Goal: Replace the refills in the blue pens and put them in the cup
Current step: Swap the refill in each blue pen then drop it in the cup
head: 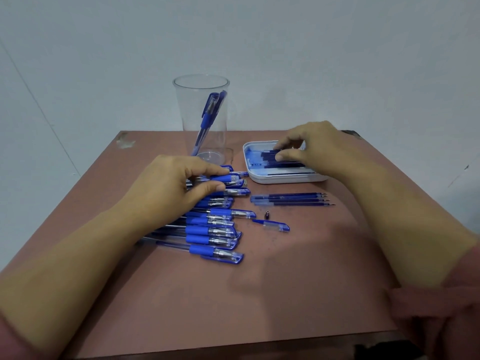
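Observation:
Several capped blue pens (215,232) lie in a row left of the table's centre. My left hand (171,185) rests on the far end of the row, with its index finger and thumb pinching one blue pen (235,178). A clear cup (187,113) stands at the back and holds two blue pens (209,113). My right hand (314,149) is over a white tray (285,180) of dark blue refills (270,155). Its thumb and fingertips pinch a refill there.
Three loose refills (291,199) lie on the brown table (285,287) in front of the tray. A small metal pen tip (266,215) and a loose blue cap (275,226) lie just right of the pen row. A pale wall stands behind.

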A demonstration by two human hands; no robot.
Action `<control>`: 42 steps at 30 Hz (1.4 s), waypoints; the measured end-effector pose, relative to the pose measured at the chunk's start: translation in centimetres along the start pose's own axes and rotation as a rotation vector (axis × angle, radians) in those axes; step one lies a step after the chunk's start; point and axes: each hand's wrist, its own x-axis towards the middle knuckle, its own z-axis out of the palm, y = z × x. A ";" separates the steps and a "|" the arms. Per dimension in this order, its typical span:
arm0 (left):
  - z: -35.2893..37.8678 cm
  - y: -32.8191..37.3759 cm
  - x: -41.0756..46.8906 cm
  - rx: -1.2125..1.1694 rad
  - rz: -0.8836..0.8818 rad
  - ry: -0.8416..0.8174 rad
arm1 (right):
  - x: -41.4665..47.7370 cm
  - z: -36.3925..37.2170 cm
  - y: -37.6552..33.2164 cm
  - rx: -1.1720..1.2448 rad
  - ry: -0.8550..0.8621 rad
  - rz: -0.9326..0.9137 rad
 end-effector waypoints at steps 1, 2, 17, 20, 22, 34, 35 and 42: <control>0.0 0.0 0.0 -0.003 0.001 0.001 | -1.0 -0.4 -0.7 0.048 0.019 -0.026; 0.0 0.0 -0.1 -0.002 0.002 0.002 | -2.0 -0.7 -1.3 0.109 0.036 -0.052; 0.0 0.0 -0.3 -0.056 0.021 0.002 | -6.3 2.0 -1.8 0.294 0.090 -0.232; 0.0 0.0 -0.3 -0.067 0.019 -0.004 | -6.1 2.1 -1.8 0.305 0.095 -0.231; 0.0 0.1 -0.3 -0.067 0.022 -0.009 | -6.1 2.1 -1.9 0.301 0.098 -0.232; 0.1 0.2 -0.3 -0.022 0.014 -0.022 | -5.6 2.9 -1.9 0.180 0.115 -0.300; 0.2 0.3 -0.3 -0.020 0.019 -0.032 | -5.5 3.0 -2.0 0.144 0.124 -0.334; 0.1 0.3 -0.3 -0.007 0.013 -0.005 | -5.7 2.5 -2.2 0.108 0.080 -0.290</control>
